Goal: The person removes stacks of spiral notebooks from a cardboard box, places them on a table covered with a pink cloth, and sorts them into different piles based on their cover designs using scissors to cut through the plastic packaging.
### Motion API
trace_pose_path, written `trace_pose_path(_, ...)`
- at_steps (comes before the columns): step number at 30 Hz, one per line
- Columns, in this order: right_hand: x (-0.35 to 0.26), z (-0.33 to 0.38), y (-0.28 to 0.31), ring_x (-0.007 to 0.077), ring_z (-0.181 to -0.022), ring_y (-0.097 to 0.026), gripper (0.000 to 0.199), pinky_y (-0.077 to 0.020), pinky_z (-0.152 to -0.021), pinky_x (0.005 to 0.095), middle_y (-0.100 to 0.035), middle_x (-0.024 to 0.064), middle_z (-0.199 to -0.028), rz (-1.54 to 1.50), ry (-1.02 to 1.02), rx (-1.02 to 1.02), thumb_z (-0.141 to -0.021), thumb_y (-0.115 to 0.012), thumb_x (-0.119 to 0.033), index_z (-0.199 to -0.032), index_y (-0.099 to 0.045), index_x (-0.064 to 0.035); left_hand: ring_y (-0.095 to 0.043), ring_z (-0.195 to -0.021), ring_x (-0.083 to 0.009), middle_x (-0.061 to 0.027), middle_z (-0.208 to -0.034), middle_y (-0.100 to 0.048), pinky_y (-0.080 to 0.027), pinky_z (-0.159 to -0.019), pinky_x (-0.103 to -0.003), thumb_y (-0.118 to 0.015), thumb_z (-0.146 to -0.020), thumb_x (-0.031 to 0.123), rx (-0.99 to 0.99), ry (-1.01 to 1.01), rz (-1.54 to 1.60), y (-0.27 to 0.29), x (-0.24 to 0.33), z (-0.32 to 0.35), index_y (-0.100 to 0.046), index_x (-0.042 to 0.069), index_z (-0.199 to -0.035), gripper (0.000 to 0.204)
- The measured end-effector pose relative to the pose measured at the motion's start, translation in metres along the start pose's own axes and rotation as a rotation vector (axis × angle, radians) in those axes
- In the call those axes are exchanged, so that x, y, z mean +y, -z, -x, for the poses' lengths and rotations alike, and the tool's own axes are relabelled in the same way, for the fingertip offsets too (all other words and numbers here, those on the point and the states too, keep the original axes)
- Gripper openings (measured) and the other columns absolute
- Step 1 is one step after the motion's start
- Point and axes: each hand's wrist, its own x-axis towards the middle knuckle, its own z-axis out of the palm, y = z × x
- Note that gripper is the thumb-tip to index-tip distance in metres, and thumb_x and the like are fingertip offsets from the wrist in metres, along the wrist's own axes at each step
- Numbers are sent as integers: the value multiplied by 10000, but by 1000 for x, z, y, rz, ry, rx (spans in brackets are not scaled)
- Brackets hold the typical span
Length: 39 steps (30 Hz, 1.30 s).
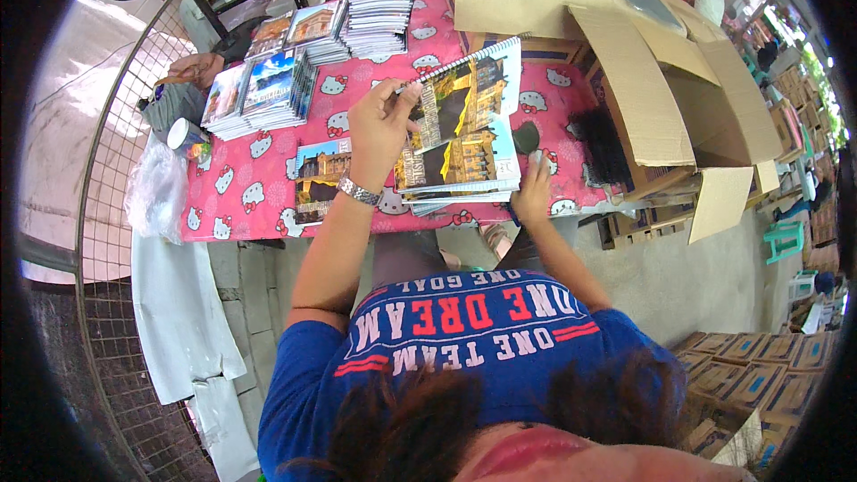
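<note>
My left hand [382, 118], with a metal watch at the wrist, pinches the left end of a spiral notebook [469, 94] by its wire binding. The notebook is tilted above a small stack of similar notebooks [460, 165] with a lit building on the cover. At the stack's right edge lies my right hand [533, 192], its fingers stretched out along the side. A dark round object [526, 137] is just beyond those fingers; its kind is unclear. Left of my left wrist, another notebook [321, 177] with a building cover lies flat, partly hidden by my forearm.
Several tall notebook stacks [379, 13] stand at the back left of the pink patterned table [232, 219]. A paper cup [186, 137] and clear plastic bag [153, 192] sit at the left edge. An open cardboard box [629, 85] takes up the right side. More cartons [745, 366] fill the lower right.
</note>
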Motion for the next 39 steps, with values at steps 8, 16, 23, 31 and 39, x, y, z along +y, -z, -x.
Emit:
trace_pose_path(8,-6,19,60,359,-1146,-523,511,-392,-1013,446,-570,200,-1223,-260,-218,-108,-824,-673,-139,-1303,-531,-33,-592,-552,-83,-46,-757,-649,-483,-466,-215,-689,-900,160,43,-135,-23,-13,-6,1,-648,-5,-1060,234)
trace_pose_path(16,-178,-61,175,306,-1101,-558,561,-436,-957,400,-605,143,-1185,-542,387,84,-725,-771,-147,-1248,-597,-45,-594,-583,-69,-41,-793,-675,-495,-492,-228,-688,-879,75,13,-104,7,-11,-23,2,-652,0,-1058,197)
trace_pose_path(23,-205,-76,170,230,-938,-605,514,-480,-835,351,-632,118,-1033,-491,418,-1,-790,-739,-168,-1261,-584,-34,-610,-606,-121,-86,-757,-668,-482,-561,-268,-682,-768,-35,122,-264,-36,-12,-27,8,-698,24,-994,234)
trace_pose_path(31,-178,-79,175,126,-945,-589,454,-472,-852,263,-627,53,-1117,-1009,245,-262,-859,-670,-90,-1297,-557,-45,-637,-691,-168,-100,-831,-673,-491,-607,-270,-709,-771,28,308,-622,-294,19,9,0,-699,39,-960,190)
trace_pose_path(39,-9,-47,77,307,-1073,-610,552,-474,-921,393,-647,167,-1124,-444,-214,-186,-735,-751,-236,-1240,-599,-73,-627,-780,-311,-137,-842,-676,-470,-728,-451,-567,-835,188,182,-503,-1122,122,-2,-35,-680,59,-863,174)
